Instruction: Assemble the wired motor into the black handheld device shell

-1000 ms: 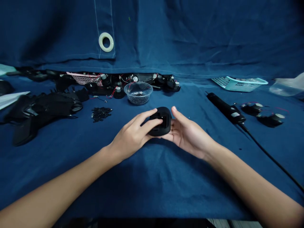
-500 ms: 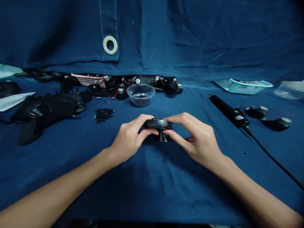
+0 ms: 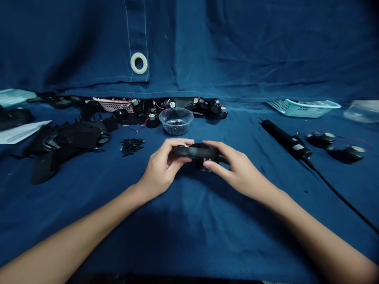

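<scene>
A round black plastic housing (image 3: 195, 152) is held flat, just above the blue cloth (image 3: 189, 221), between both my hands. My left hand (image 3: 161, 169) pinches its left rim with thumb and fingers. My right hand (image 3: 237, 169) grips the right side, fingers curled round a small black part underneath. Behind them stands a clear plastic bowl (image 3: 175, 121) with small dark pieces in it. A loose heap of black screws (image 3: 132, 144) lies to the left of my hands.
A pile of black housings (image 3: 68, 140) lies at the left; motors with red wires (image 3: 166, 106) line the back. A black electric screwdriver (image 3: 286, 140) with its cable, two more black parts (image 3: 334, 146) and a light blue basket (image 3: 303, 106) are at the right.
The housing has been turned from facing me to lying flat. My right hand went from an open palm behind it to a grip on its right side.
</scene>
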A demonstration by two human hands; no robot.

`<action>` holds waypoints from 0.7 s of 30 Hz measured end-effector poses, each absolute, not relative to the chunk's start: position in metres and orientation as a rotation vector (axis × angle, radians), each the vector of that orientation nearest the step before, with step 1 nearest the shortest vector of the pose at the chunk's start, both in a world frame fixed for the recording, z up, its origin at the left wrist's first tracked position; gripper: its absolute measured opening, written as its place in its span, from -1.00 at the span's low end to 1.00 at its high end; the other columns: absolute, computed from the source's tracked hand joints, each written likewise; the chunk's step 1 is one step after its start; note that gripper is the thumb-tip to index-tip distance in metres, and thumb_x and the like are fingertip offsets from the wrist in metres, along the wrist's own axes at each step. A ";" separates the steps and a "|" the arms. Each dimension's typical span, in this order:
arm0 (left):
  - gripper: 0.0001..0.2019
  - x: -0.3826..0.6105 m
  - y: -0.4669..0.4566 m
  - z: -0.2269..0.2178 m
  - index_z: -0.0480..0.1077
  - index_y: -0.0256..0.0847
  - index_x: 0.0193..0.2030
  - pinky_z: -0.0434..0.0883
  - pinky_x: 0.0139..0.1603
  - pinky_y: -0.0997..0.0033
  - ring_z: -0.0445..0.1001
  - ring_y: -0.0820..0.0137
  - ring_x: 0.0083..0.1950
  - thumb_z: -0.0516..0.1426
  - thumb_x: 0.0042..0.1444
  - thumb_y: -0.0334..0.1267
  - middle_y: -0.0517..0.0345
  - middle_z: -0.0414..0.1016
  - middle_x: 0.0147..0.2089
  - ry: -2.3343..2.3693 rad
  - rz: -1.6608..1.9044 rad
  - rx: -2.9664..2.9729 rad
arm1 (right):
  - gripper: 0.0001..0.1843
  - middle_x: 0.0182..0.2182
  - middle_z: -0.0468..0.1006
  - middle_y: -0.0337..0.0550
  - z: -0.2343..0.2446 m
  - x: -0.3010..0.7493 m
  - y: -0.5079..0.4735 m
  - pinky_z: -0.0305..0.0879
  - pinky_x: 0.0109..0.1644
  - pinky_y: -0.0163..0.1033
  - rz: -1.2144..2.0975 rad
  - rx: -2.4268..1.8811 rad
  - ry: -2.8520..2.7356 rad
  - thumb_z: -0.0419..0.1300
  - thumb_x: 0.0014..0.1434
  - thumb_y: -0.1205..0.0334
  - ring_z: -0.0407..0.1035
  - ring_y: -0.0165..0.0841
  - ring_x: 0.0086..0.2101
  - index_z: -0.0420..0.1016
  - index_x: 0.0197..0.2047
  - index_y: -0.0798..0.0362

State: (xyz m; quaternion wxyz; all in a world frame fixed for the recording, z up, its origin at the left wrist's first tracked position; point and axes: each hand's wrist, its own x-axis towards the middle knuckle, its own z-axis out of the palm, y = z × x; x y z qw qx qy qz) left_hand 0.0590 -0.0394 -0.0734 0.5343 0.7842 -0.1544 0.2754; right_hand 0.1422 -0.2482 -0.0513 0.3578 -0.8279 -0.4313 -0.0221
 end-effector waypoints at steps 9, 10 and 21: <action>-0.43 0.053 -0.042 -0.062 0.22 0.02 0.26 0.40 0.25 0.23 0.31 0.22 0.36 0.27 0.14 -0.11 0.08 0.29 0.36 -0.186 0.262 1.842 | -0.53 0.03 0.46 -0.06 -0.050 0.144 -0.252 0.35 0.20 -0.09 -0.374 -2.116 -1.117 0.25 0.23 0.18 0.39 -0.26 0.05 0.40 0.19 0.01; -0.43 0.053 -0.042 -0.060 0.23 0.01 0.25 0.41 0.23 0.19 0.34 0.19 0.34 0.27 0.12 -0.07 0.06 0.31 0.34 -0.158 0.201 1.821 | -0.52 0.04 0.45 -0.02 -0.050 0.144 -0.252 0.33 0.21 -0.07 -0.423 -2.134 -1.152 0.25 0.21 0.21 0.38 -0.23 0.07 0.39 0.20 0.04; -0.43 0.056 -0.051 -0.057 0.25 -0.24 0.24 0.45 0.02 0.22 0.54 0.33 -0.13 0.18 0.18 0.02 -0.07 0.49 0.04 -0.033 -0.043 1.608 | -0.03 0.27 0.27 0.03 -0.053 0.142 -0.248 0.30 0.26 0.09 -0.188 -1.953 -0.964 0.37 0.10 0.09 0.27 -0.11 0.21 -0.08 0.44 -0.11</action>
